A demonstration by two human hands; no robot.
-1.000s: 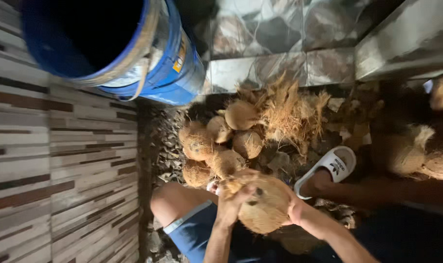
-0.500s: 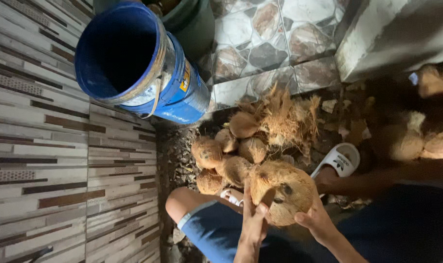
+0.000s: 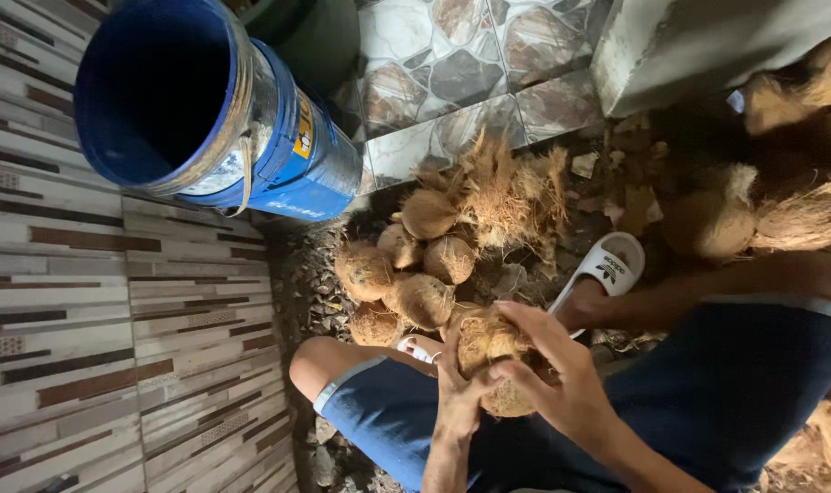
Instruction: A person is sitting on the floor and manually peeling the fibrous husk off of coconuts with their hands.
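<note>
Down at the far left, the striped tile wall (image 3: 114, 319) fills that side, and a blue bucket (image 3: 205, 119) lies tipped at about ten o'clock from the hands, its dark mouth open. Moving right, a heap of husked coconuts (image 3: 406, 283) sits on the dirt at eleven o'clock, just beside the person's bare knee (image 3: 320, 361), with a tuft of torn husk fibre (image 3: 507, 192) above it at twelve. Next come the hands over the blue shorts (image 3: 708, 383): the left hand (image 3: 457, 397) is wrapped round the near side of the coconut (image 3: 493, 351), and the right hand (image 3: 562, 374) is spread over its top and far side, fingers curled onto the shell, so both are grasping the one nut, held in the lap against the thigh. To work it well, I'd judge the left should steady the nut firmly while the right pulls at the loose fibre, peeling away from the body. A white sandal (image 3: 607, 269) rests at one o'clock, and more husks (image 3: 781, 210) lie at two.
</note>
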